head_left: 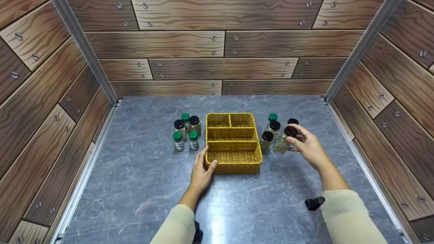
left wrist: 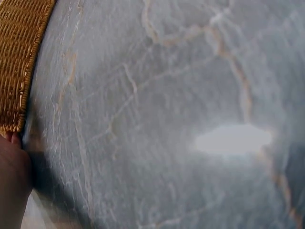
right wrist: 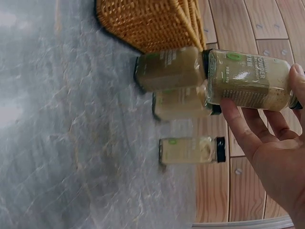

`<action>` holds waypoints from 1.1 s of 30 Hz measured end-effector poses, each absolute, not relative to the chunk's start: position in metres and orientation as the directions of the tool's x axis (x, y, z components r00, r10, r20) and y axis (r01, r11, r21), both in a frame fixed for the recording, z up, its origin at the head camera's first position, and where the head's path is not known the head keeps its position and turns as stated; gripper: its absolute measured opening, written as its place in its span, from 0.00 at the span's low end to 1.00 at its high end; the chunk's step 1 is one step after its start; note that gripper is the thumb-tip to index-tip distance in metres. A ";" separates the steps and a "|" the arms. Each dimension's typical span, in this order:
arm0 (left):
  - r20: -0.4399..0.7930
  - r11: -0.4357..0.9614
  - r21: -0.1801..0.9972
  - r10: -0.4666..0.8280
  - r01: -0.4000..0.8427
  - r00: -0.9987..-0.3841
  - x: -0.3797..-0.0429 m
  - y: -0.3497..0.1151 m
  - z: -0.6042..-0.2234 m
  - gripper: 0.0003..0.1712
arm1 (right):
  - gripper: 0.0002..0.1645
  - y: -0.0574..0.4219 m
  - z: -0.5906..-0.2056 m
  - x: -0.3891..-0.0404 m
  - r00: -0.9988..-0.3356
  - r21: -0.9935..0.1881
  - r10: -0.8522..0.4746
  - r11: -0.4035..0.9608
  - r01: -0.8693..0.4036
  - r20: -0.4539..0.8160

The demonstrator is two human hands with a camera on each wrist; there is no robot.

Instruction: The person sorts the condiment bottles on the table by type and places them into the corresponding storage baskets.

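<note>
My right hand holds a glass spice jar with a black lid by its upper part. In the right wrist view, that jar is raised off the table, with pale powder inside and a printed label. My left hand grips the front left corner of a yellow wicker basket, thumb at the front and fingers along the side. The basket's compartments hold nothing. Right of it stand several jars, among them a black-lidded jar and a green-lidded jar.
Left of the basket is another group of jars, with a green-lidded jar in front and a black-lidded jar behind. Wood-patterned walls enclose the grey marbled table at the back and both sides.
</note>
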State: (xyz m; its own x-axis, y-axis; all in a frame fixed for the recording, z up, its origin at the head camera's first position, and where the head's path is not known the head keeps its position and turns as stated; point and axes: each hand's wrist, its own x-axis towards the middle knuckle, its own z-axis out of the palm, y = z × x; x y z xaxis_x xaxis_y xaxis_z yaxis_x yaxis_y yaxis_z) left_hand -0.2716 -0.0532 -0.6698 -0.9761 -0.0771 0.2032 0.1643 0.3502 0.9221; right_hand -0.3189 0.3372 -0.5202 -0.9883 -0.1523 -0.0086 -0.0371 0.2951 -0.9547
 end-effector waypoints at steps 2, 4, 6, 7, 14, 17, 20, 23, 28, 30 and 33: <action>0.204 0.343 0.924 -0.078 0.166 -0.976 -0.271 -0.053 -0.669 0.38 | 0.38 0.333 -0.517 -0.320 -0.988 -0.955 -0.153 0.291 -0.050 0.005; 0.202 0.339 0.927 -0.081 0.163 -0.976 -0.271 -0.053 -0.668 0.38 | 0.38 0.328 -0.515 -0.321 -0.987 -0.952 -0.157 0.299 -0.066 0.019; 0.198 0.335 0.929 -0.085 0.159 -0.977 -0.272 -0.052 -0.668 0.39 | 0.37 0.322 -0.513 -0.323 -0.986 -0.948 -0.163 0.307 -0.082 0.033; 0.196 0.333 0.930 -0.086 0.157 -0.977 -0.272 -0.052 -0.668 0.39 | 0.37 0.319 -0.512 -0.324 -0.985 -0.947 -0.166 0.309 -0.089 0.038; 0.176 0.332 0.934 -0.095 0.135 -0.980 -0.272 -0.052 -0.670 0.39 | 0.36 0.298 -0.508 -0.332 -0.979 -0.941 -0.198 0.317 -0.116 0.054; 0.177 0.331 0.934 -0.101 0.135 -0.979 -0.272 -0.052 -0.670 0.39 | 0.37 0.289 -0.508 -0.336 -0.974 -0.928 -0.221 0.349 -0.129 0.052; 0.177 0.333 0.934 -0.102 0.134 -0.979 -0.272 -0.052 -0.669 0.39 | 0.36 0.280 -0.508 -0.339 -0.968 -0.909 -0.248 0.389 -0.146 0.049; 0.175 0.339 0.932 -0.099 0.133 -0.979 -0.272 -0.053 -0.670 0.39 | 0.35 0.272 -0.509 -0.341 -0.962 -0.899 -0.270 0.408 -0.158 0.047; 0.170 0.344 0.930 -0.096 0.128 -0.981 -0.271 -0.052 -0.669 0.39 | 0.35 0.261 -0.514 -0.343 -0.956 -0.885 -0.287 0.427 -0.185 0.061; 0.173 0.344 0.930 -0.097 0.131 -0.980 -0.271 -0.052 -0.669 0.39 | 0.35 0.257 -0.516 -0.343 -0.954 -0.874 -0.292 0.441 -0.203 0.074; 0.180 0.343 0.930 -0.103 0.135 -0.978 -0.271 -0.052 -0.670 0.39 | 0.35 0.250 -0.518 -0.344 -0.948 -0.861 -0.301 0.452 -0.234 0.100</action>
